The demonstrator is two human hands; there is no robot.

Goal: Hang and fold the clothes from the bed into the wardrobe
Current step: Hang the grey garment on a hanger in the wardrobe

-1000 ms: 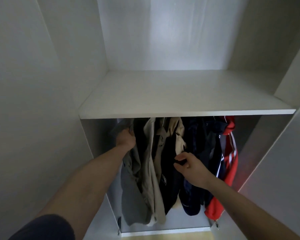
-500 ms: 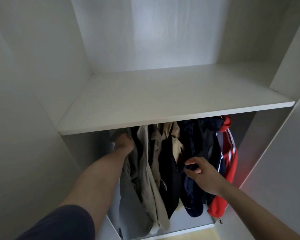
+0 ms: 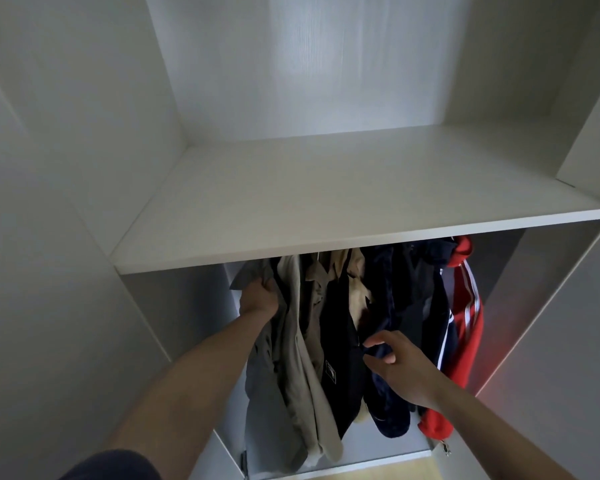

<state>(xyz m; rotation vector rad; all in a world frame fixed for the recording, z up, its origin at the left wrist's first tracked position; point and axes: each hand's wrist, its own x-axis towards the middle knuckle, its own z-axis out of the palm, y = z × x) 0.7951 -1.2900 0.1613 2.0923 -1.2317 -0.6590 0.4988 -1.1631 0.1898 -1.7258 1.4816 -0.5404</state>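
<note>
Hanging grey shirt (image 3: 257,386) at rail's left end under shelf (image 3: 326,202) | left hand (image 3: 260,297) grips its shoulder | right hand (image 3: 400,367) open, fingers touching navy garment (image 3: 388,306) | next: likely seat hanger, release.

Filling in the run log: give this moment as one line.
left hand grips grey shirt | right hand open by navy jacket | shelf above

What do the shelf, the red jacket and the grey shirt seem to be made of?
Shelf: probably laminated board; white, matt, flat, with a straight thin front edge.
Red jacket: likely smooth synthetic sportswear cloth with white stripes; its slight sheen suggests so.
Grey shirt: seemingly thin woven cloth, cotton or a blend; it creases softly where the left hand grips it.
</note>
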